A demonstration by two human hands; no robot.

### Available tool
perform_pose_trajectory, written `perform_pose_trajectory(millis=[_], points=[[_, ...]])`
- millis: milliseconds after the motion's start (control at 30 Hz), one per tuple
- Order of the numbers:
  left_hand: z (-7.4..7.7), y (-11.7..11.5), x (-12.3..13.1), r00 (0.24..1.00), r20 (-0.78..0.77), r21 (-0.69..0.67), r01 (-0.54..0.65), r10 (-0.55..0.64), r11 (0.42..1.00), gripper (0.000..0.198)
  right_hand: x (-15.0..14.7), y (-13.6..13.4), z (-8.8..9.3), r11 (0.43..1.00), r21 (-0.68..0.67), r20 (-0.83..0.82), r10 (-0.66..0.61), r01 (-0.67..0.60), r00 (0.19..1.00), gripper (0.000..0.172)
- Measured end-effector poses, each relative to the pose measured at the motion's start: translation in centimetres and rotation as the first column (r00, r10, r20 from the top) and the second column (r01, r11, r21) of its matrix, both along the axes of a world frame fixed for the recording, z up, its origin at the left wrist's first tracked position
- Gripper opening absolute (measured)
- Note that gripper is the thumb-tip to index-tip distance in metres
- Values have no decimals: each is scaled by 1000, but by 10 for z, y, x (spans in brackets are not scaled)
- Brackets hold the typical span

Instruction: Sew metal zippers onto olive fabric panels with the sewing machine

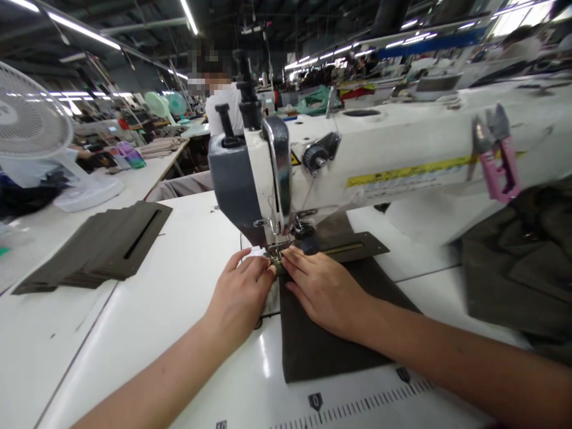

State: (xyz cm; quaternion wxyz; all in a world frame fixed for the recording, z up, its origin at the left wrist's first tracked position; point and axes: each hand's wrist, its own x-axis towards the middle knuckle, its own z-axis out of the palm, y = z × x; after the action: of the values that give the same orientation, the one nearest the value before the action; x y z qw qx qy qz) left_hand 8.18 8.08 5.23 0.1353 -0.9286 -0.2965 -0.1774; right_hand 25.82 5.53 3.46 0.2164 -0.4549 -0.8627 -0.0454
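A white sewing machine (402,149) stands across the table, its needle and presser foot (279,247) just ahead of both hands. A dark olive fabric piece (322,339) lies under the foot and runs toward me. My left hand (241,292) rests at the fabric's left edge, fingers bent, tips pinched at the edge beside the foot. My right hand (324,292) lies flat on the fabric, fingers stretched toward the foot. A second dark piece with a slot (353,245) sits behind the needle.
A stack of dark slotted fabric pieces (102,244) lies at the left. More dark cloth (518,268) is heaped at the right. Pink snips (498,161) hang on the machine arm. A white fan (31,125) stands far left; another person (223,101) sits beyond.
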Motion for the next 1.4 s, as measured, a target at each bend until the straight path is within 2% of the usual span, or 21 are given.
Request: perform_pose_trajectory(millis=[333, 900, 1233, 1400], points=[[-5, 7, -1, 998, 45, 14, 35, -36, 999, 19, 0, 5, -3, 1000, 0, -48, 14, -14, 999, 31], [-9, 11, -1, 995, 98, 35, 22, -26, 999, 16, 0, 15, -1, 999, -39, -70, 0, -3, 998, 23], [-6, 13, 2, 994, 103, 43, 15, -19, 999, 21, -2, 23, -2, 999, 11, -71, -42, 43, 997, 20], [-12, 14, 1, 990, 137, 17, 12, -14, 1000, 17, -4, 23, 1, 1000, 10, -133, -18, 20, 991, 22]])
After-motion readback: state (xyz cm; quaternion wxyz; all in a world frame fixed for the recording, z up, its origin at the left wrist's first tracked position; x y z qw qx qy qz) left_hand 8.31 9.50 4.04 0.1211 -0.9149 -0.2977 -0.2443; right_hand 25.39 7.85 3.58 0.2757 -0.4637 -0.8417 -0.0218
